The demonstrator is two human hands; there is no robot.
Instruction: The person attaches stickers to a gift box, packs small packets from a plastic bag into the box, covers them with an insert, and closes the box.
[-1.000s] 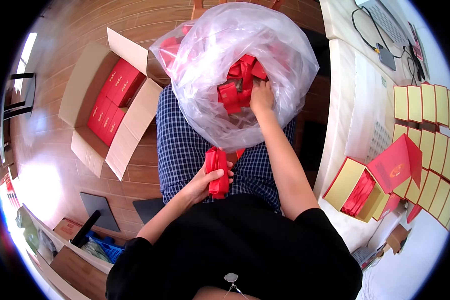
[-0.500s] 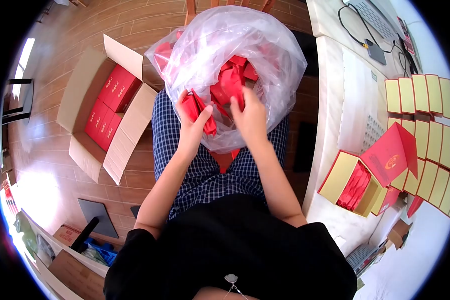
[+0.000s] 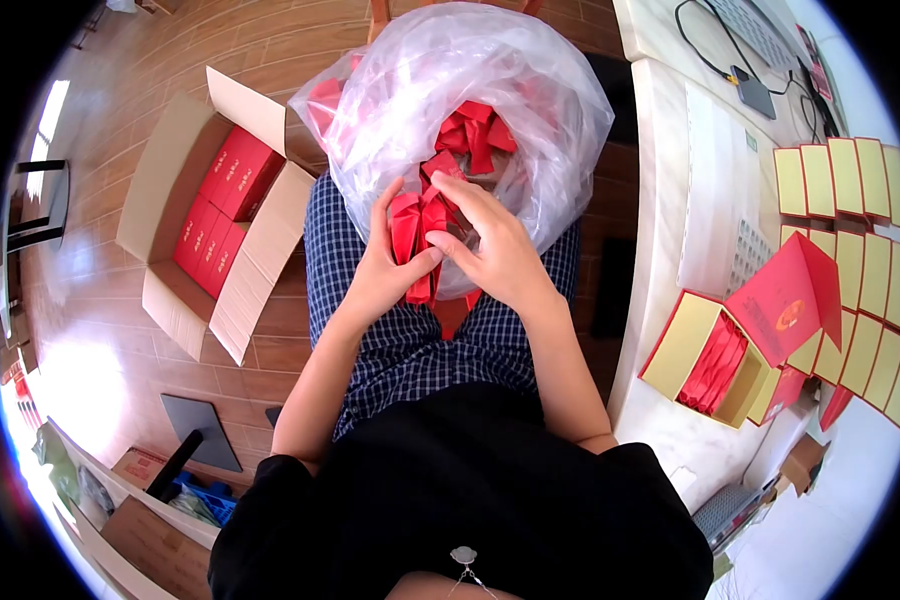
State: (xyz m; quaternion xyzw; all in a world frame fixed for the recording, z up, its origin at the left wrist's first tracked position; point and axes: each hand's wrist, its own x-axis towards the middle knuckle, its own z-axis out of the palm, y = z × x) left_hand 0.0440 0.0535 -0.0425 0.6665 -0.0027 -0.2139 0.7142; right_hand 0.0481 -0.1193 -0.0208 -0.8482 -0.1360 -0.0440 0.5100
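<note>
Slim, creased, shiny red packets [image 3: 405, 228] bunch in the left hand [image 3: 374, 284].

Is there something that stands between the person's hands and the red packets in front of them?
Nothing visible does. The left hand holds the red packets, and the right hand meets them directly; the plastic bag lies mostly beyond them.

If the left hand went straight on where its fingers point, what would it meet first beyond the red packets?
Probably the clear plastic bag: the left hand, around the red packets, points toward it, though depth is unclear from this view.
</note>
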